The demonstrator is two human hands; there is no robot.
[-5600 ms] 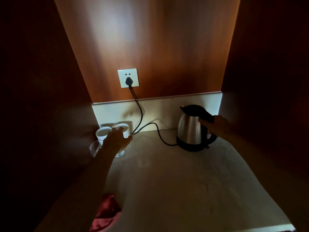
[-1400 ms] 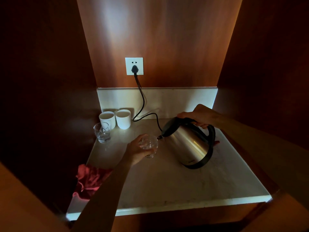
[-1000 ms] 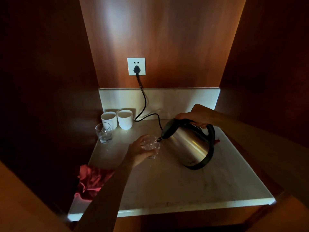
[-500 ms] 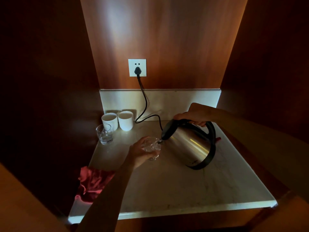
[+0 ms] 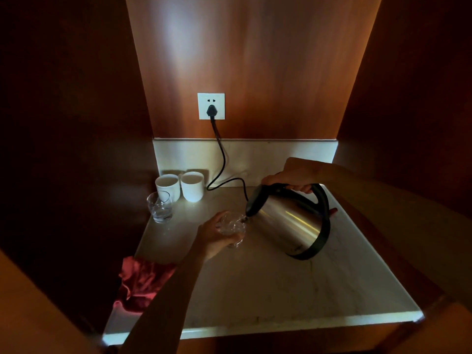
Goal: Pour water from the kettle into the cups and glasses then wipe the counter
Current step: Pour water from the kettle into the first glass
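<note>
Two hands are sharing this pour. The right hand (image 5: pixel 293 178) is gripping the black handle of the kettle (image 5: pixel 291 223), tipping it so the spout is meeting the rim of the glass (image 5: pixel 233 228); the left hand (image 5: pixel 213 237) is curling round that glass near the middle of the worktop (image 5: pixel 293 284). The lighting is leaving the water level and any stream hard to read.

To do this well, I would be tilting slowly, keeping the spout just over the rim's centre and the glass level, and easing back early, since clear water in clear glass is hard to judge here.

At ten o'clock from the held glass, a second glass (image 5: pixel 159 206) and two white cups (image 5: pixel 178 186) are waiting near the back-left corner, close together, so the spout needs careful aiming there. A cord (image 5: pixel 222 164) is trailing across the back at twelve o'clock. Open room is lying at five o'clock; the front edge is well apart. A red cloth (image 5: pixel 143 282) is sitting at eight o'clock on the left edge.
</note>
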